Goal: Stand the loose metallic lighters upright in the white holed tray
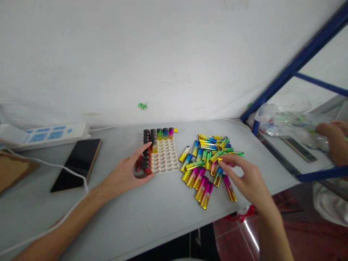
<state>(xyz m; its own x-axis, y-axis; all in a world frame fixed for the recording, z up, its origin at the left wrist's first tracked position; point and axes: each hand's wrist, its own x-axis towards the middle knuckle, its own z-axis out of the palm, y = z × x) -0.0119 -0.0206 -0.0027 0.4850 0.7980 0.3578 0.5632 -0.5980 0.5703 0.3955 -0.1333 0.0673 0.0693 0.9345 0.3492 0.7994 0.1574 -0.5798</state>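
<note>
A white tray [167, 156] with rows of round-ended slots lies on the grey table. Lighters with black tops [146, 157] fill its left side, and a few coloured lighters [165, 133] stand along its back row. My left hand [127, 168] curves round the tray's left side, thumb at the front corner and index fingertip against the lighters; its other fingers are hidden. To the right lies a loose pile of shiny lighters [199, 177] in yellow, pink, blue and green. At its right side my right hand [244, 174] pinches a green-and-gold lighter [216, 156] between thumb and index finger.
A black phone [77, 163], a white power strip [58, 134], a white cable [61, 166] and brown cardboard [16, 168] occupy the left. Blue metal framing [274, 88] stands at right; beyond it another person's hand [330, 132] is by clear plastic bags [288, 121].
</note>
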